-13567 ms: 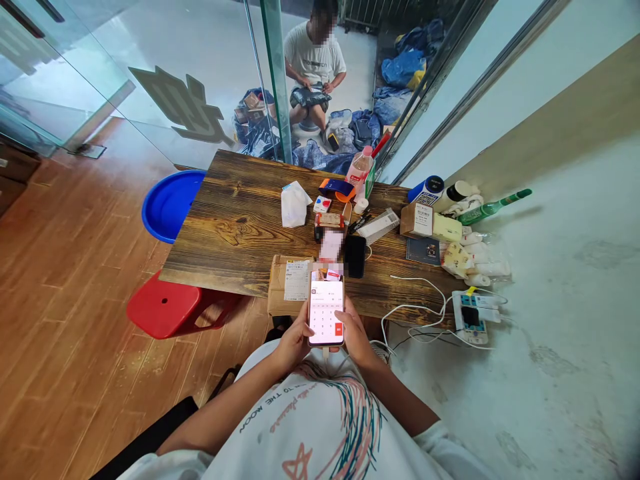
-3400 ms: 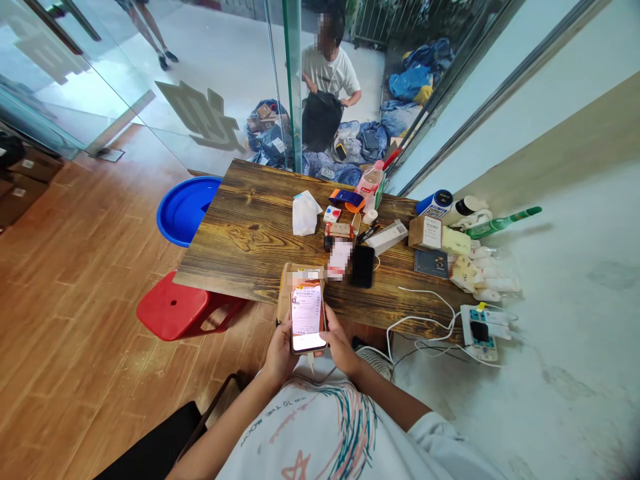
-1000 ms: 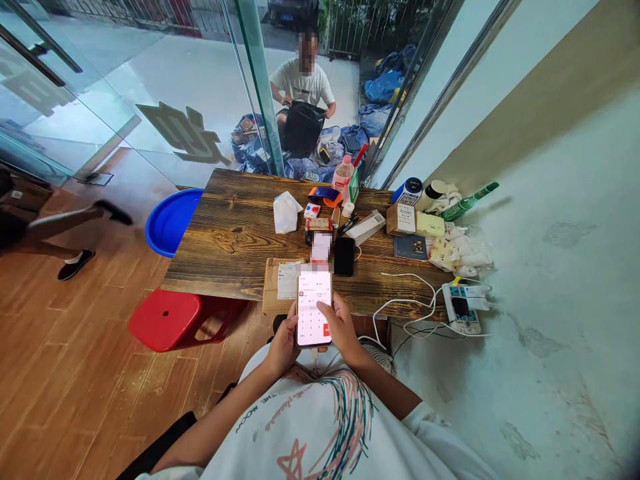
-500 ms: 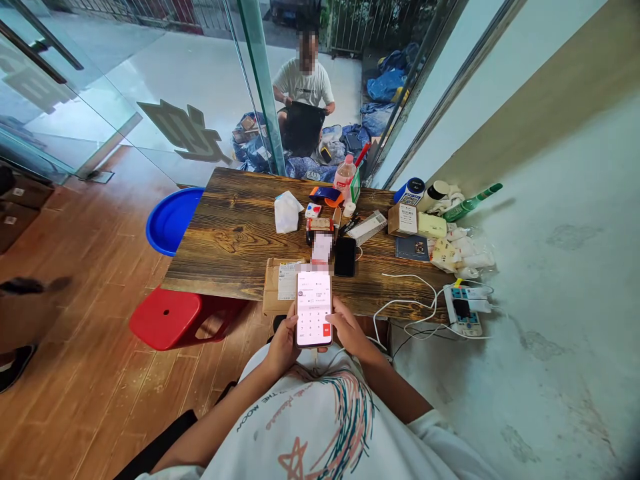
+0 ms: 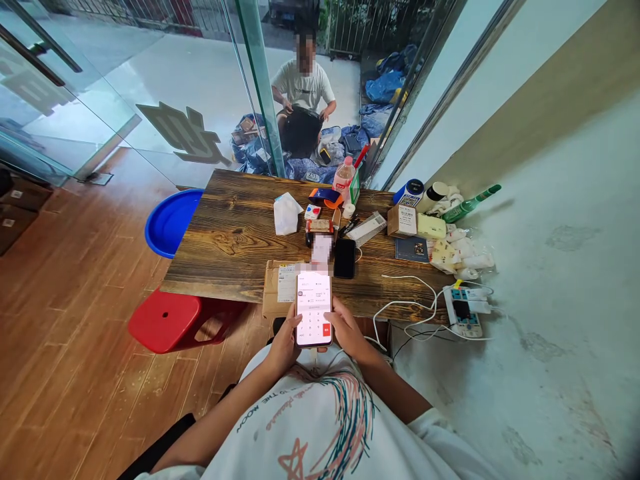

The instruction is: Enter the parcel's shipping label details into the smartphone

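A lit smartphone [image 5: 314, 308] shows a number keypad with a red key. My left hand [image 5: 286, 341] is closed around its left edge, thumb over the screen's side. My right hand [image 5: 344, 328] grips the right edge, its thumb on the keypad. Just beyond the phone, a cardboard parcel [image 5: 274, 288] with a white label lies at the table's near edge. A small label printer [image 5: 320, 230] has a paper slip [image 5: 321, 248] coming out towards me. Beside it, a second black phone [image 5: 345, 259] lies flat on the wooden table [image 5: 220, 260].
A pink bottle [image 5: 343, 175], small boxes [image 5: 401, 221] and a green bottle [image 5: 473, 203] crowd the table's back and right. White cables run to a power strip [image 5: 463, 312]. A red stool [image 5: 167, 320] and blue basin [image 5: 173, 223] stand left. Behind glass sits a person [image 5: 304, 87] among blue bags.
My right thumb has shifted slightly on the keypad. The person behind the glass has lowered the black bag, and a foot at the left has gone out of view.
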Available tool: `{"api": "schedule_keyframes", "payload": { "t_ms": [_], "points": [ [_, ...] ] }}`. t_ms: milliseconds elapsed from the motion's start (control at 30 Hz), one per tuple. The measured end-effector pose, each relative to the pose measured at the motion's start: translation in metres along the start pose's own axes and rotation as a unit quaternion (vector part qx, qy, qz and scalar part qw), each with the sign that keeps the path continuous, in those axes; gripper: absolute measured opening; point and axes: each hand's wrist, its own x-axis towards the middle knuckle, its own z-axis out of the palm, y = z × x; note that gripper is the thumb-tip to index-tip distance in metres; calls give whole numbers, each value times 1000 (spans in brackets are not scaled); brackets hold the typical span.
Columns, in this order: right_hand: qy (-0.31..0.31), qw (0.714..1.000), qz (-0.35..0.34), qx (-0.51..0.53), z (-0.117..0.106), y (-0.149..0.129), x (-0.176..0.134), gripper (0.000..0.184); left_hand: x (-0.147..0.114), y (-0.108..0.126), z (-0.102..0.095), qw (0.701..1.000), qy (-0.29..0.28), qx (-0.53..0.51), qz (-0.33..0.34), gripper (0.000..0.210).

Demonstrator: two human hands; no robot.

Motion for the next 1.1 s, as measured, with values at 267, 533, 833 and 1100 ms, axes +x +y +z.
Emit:
{"api": "schedule_keyframes", "payload": {
  "t_ms": [267,533,833,1100],
  "points": [
    [-1,1000,6,9,0,-2,3,41,2,6,4,999,35,19,16,59],
    [9,1000,11,22,4,-3,7,37,7,-2,-10,999,-28,-39,6,57],
    [98,994,2,42,14,0,24,30,7,-2,-12,999,-30,-35,6,59],
    [84,996,2,26,13,-5,25,30,8,1,-11,1000,-14,-20,10,62]
  ]
}}
